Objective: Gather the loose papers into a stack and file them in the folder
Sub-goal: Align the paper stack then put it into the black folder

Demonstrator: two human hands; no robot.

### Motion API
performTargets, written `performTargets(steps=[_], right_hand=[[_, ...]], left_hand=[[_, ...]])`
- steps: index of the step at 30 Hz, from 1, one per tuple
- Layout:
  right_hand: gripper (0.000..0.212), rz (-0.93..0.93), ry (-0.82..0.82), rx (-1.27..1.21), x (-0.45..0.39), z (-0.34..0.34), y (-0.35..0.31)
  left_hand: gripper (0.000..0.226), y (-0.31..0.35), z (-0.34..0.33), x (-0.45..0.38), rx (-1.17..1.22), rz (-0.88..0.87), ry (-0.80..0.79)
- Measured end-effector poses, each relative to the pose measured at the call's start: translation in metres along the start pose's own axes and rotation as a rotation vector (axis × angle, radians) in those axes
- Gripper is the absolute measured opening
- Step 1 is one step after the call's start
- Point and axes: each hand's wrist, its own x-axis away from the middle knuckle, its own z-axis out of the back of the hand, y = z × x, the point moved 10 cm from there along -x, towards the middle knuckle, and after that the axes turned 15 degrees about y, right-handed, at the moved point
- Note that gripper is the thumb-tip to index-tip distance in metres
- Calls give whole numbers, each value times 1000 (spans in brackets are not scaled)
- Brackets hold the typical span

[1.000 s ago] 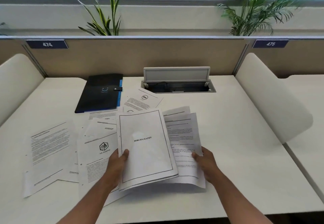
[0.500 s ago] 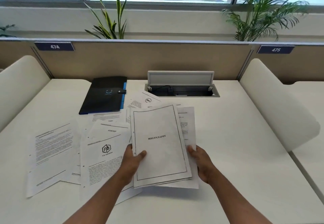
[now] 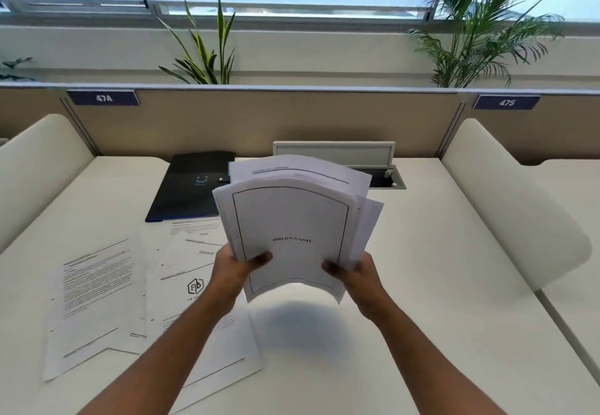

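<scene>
Bench (image 3: 406,268), white: carried several loose sheets (image 3: 97,301) ungathered at left. Folder (image 3: 191,184), black: lay closed at rear, unfilled. Paper stack (image 3: 292,229), "BIBLIOGRAPHY" uppermost: held above bench, edges uneven. Left hand (image 3: 232,272), right hand (image 3: 360,273): fingers gripped stack's lower corners.

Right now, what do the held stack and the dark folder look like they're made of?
Stack: thin white printer paper, matte; it bows and sags between the left hand and right hand. Folder: black with a slight sheen, a snap tab and a blue edge, so probably plastic or faux leather; which one I cannot tell.
</scene>
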Motion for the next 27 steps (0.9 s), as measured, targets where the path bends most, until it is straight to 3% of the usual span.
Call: performTargets(steps=[4, 8, 11, 14, 16, 19, 23, 27], right_hand=[[41, 84, 10, -87, -7, 0, -28], [35, 138, -21, 55, -5, -20, -32], [39, 145, 83, -4, -13, -4, -37], [45, 108, -10, 50, -11, -11, -30], [44, 112, -66, 92, -12, -16, -29], [38, 99, 20, -51, -24, 2, -34], [40, 57, 3, -6, -14, -13, -24], [38, 68, 97, -110, -15, -2, -29]], left_hand=[[49, 21, -4, -9, -47, -52, -32], [49, 16, -27, 1, -100, -64, -27], [40, 19, -22, -2, -41, -111, 29], [43, 11, -26, 4, -55, -94, -33], [38, 11, -29, 6, -80, -96, -54], [22, 20, -21, -2, -42, -124, -18], [38, 13, -37, 5, -98, -92, -99], [38, 14, -34, 2, -33, -79, -59]])
